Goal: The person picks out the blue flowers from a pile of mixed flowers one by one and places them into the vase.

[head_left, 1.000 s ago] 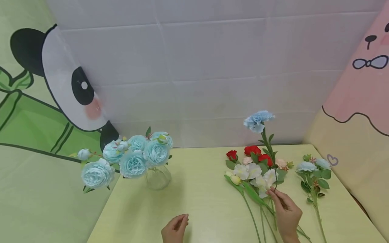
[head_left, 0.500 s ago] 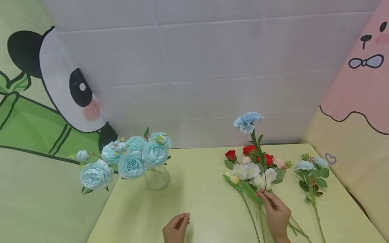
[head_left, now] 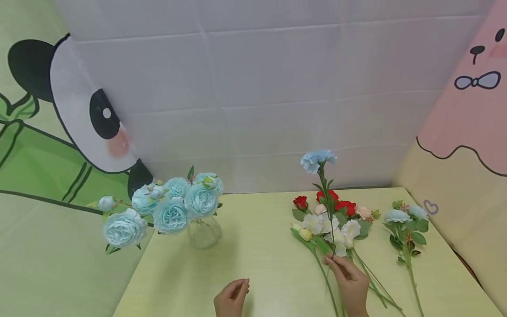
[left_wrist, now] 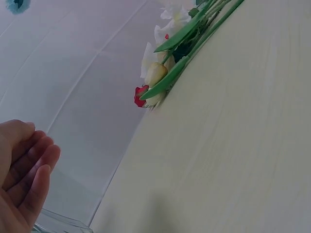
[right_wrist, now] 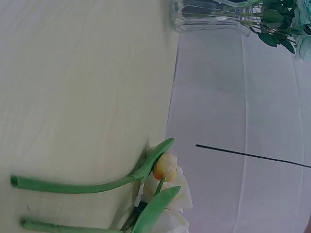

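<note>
My right hand (head_left: 349, 281) pinches the thin stem of a light-blue carnation (head_left: 318, 160), which stands nearly upright above the flowers on the table. In the right wrist view the lower part of its dark stem (right_wrist: 252, 155) shows, its end hanging free; the hand itself is almost wholly outside that view. Loosely curled and holding nothing, my left hand (head_left: 231, 298) is over the front of the table; its bent fingers (left_wrist: 36, 187) show in the left wrist view. A clear glass vase (head_left: 204, 235) bears several pale-blue peonies (head_left: 172, 215) that lean left.
Under and behind the carnation lie red roses (head_left: 345, 207), white blooms (head_left: 350, 231) and yellow tulips (head_left: 305, 234), their stems toward the front. A pale-blue flower spray (head_left: 408, 237) lies to the right. Printed cloths (head_left: 277, 110) stand around the pale-yellow table (head_left: 253, 251).
My right hand has moved left with the carnation, which has also come slightly lower and more upright. The left hand has hardly moved.
</note>
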Demonstrator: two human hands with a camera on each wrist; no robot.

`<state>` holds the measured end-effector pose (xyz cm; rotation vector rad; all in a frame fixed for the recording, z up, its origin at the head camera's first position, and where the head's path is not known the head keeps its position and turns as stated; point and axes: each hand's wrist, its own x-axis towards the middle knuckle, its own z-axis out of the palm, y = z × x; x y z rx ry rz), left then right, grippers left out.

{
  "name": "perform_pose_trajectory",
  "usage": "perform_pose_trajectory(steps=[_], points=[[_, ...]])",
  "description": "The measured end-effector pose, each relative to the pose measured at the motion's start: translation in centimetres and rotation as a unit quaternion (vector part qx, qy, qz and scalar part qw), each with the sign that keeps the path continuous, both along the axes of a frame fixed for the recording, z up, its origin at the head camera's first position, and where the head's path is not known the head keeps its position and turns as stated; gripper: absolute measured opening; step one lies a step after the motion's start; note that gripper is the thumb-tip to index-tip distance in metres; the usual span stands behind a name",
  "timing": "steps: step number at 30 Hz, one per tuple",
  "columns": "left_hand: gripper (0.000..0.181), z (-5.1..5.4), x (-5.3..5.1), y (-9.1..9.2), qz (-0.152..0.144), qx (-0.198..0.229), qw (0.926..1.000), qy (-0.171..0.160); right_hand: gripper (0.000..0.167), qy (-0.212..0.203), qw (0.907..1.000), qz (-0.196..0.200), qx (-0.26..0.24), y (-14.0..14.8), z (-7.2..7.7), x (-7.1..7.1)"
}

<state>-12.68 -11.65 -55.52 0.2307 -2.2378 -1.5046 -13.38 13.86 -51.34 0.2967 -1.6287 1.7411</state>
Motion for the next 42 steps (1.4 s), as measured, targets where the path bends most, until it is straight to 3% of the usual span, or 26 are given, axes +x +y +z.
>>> perform_pose_trajectory(steps=[5, 11, 17, 21, 25, 29, 34, 38, 42], points=[[0.005, -0.1, -0.1, 0.1, -0.01, 0.007, 0.9998, 0.017, 0.018, -0.002, 1.0, 0.005, 0.002, -1.0, -0.2, 0.3], [0.004, 0.4, -0.2, 0.9, -0.032, -0.008, 0.9988, 0.035, 0.025, 0.079, 0.9946, 0.062, -0.024, -2.6, -0.4, 0.4], [0.005, 1.6, -0.3, 2.6, -0.08, -0.017, 0.9944, 0.068, 0.022, 0.034, 0.9977, 0.055, -0.018, -3.9, -0.7, 1.2], [0.005, 2.9, -0.5, 3.6, -0.111, -0.033, 0.9875, 0.107, 0.022, 0.024, 0.9979, 0.057, -0.017, -4.3, -0.8, 1.4], [0.006, 4.4, -0.9, 4.4, -0.146, -0.047, 0.9762, 0.153, 0.023, 0.028, 0.9981, 0.056, -0.005, -4.4, -0.9, 1.4], [0.006, 5.9, -1.4, 4.9, -0.178, -0.059, 0.9658, 0.179, 0.023, 0.026, 0.9981, 0.055, 0.0, -4.4, -0.9, 1.3], [0.011, 7.6, -1.8, 5.6, -0.226, -0.062, 0.947, 0.22, 0.023, 0.016, 0.9985, 0.051, 0.009, -4.8, -1.0, 1.5], [0.021, 8.7, -1.7, 6.3, -0.244, -0.058, 0.9421, 0.223, 0.026, 0.001, 0.9984, 0.017, 0.055, -5.4, -1.1, 1.6], [0.027, 9.4, -1.6, 6.8, -0.242, -0.056, 0.9459, 0.209, 0.029, 0.02, 0.9965, 0.012, 0.08, -5.8, -1.2, 1.8]])
